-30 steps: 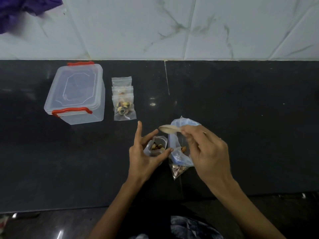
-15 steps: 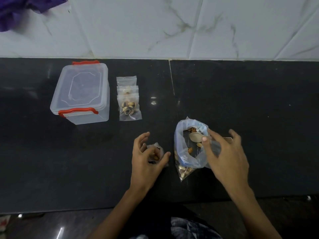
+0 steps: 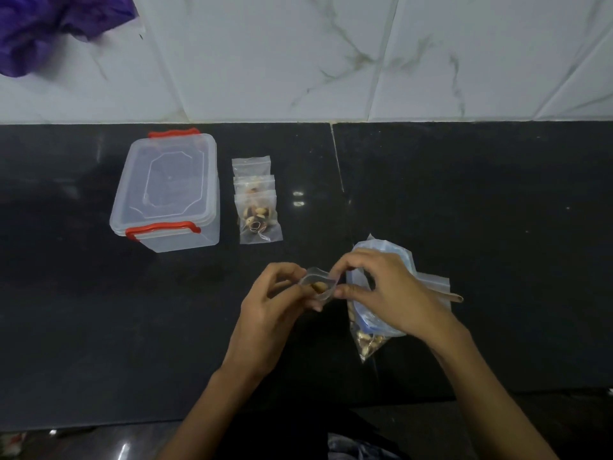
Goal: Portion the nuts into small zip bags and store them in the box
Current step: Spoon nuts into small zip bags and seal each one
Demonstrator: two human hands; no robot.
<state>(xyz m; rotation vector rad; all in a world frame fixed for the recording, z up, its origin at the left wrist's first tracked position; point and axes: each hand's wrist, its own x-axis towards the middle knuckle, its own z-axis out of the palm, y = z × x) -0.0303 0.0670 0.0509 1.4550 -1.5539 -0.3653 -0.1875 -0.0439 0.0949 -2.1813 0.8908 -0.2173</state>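
Observation:
A small zip bag [image 3: 317, 283] with a few nuts inside is held above the dark counter between both hands. My left hand [image 3: 275, 307] grips its left side, and my right hand [image 3: 384, 290] pinches its right edge between thumb and fingers. Behind my right hand stands the large blue-rimmed bag of nuts [image 3: 368, 340], partly hidden. A spoon handle [image 3: 452, 297] sticks out to the right of that bag. Three filled small zip bags [image 3: 258, 207] lie overlapping in a row beside a clear plastic box [image 3: 169, 194] with red clasps, its lid on.
The dark stone counter [image 3: 481, 210] ends at a white marble-tiled wall [image 3: 331, 54]. A purple cloth [image 3: 49, 24] hangs at the top left. The counter's front edge runs just below my forearms.
My right hand let go of the spoon, which now lies by the large bag, and came over to the small bag. Both hands now hold the small bag together.

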